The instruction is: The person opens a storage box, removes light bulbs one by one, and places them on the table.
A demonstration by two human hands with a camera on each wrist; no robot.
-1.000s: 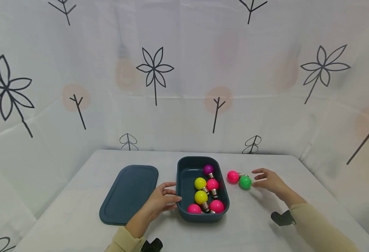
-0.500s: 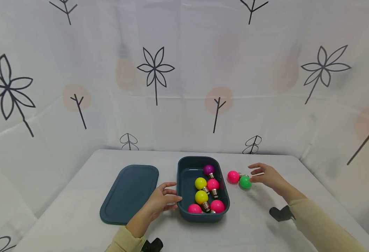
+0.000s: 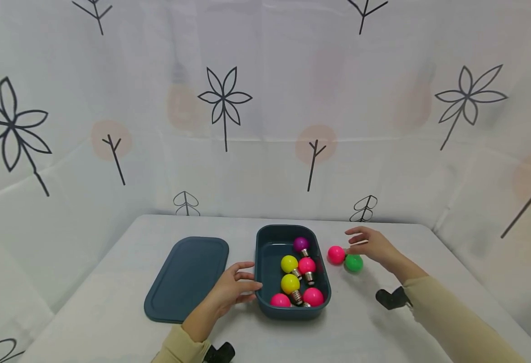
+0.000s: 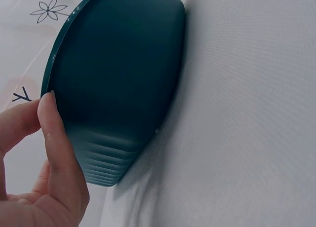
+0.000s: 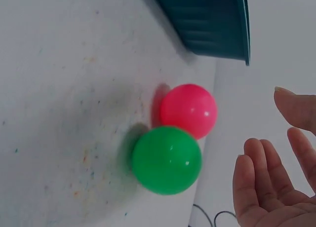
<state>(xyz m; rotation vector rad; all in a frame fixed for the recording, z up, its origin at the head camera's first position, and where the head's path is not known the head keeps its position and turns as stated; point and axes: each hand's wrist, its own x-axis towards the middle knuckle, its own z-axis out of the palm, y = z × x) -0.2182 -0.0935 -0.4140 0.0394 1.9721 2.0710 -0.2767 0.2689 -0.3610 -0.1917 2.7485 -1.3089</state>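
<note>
My left hand (image 3: 231, 290) holds the left rim of a dark teal plastic box (image 3: 265, 312). In the left wrist view, one finger (image 4: 54, 128) lies on the box's outer wall below the rim. Inside the box are several light bulbs: a purple bulb (image 3: 300, 244), yellow bulbs (image 3: 290, 283) and pink bulbs (image 3: 313, 297). Outside, on the right, a pink bulb (image 3: 336, 255) and a green bulb (image 3: 353, 262) lie close together on the table. Just above and behind the green one hovers my right hand (image 3: 374, 246), its fingers apart and holding nothing; it hides the bulbs' bases.
A flat teal lid (image 3: 186, 280) lies on the white table (image 3: 338, 333), left of the box. Behind the table hangs a pale cloth (image 3: 265, 166) printed with flowers and twigs.
The right hand has moved leftward and slightly up, from beside the green bulb to over the loose pair. The left hand and box have stayed in place.
</note>
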